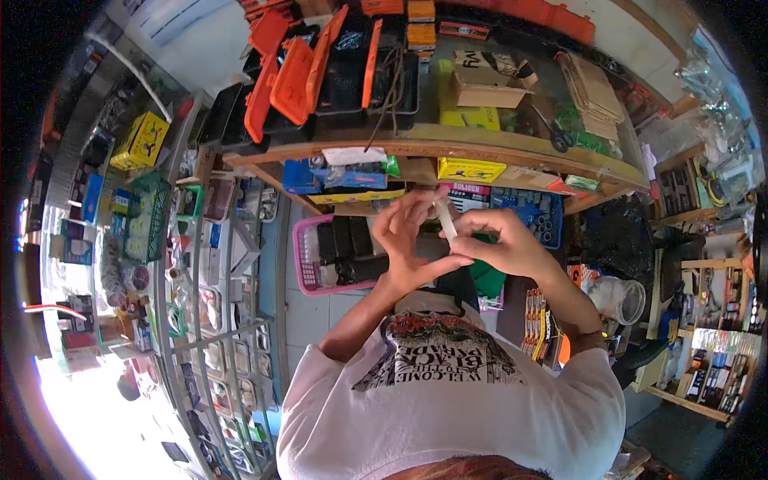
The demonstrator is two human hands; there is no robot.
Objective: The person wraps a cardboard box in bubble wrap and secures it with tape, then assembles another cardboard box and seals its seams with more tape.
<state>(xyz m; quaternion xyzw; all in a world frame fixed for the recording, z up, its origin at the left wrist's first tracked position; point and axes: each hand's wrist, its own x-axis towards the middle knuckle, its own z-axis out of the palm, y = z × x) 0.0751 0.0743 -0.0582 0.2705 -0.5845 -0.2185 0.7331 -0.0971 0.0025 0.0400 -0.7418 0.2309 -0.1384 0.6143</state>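
A narrow, pale, whitish object (pixel 446 220) is upright between my hands, in front of my chest; its exact kind is unclear. My right hand (pixel 498 240) pinches its lower part between thumb and fingers. The fingers of my left hand (pixel 408 244) curl round its upper end, partly hidden there, while the left thumb stretches across below, close to the right thumb. Behind the hands is a pink box (pixel 470 190) on the low shelf.
A wooden workbench (pixel 512 138) runs ahead, with orange-lidded black cases (pixel 292 80), an open cardboard box (pixel 490 84) and scissors (pixel 552 132). Below left is a pink basket (pixel 304 268) of black items. Metal shelving (pixel 164 304) stands left; a clear jar (pixel 622 300) is right.
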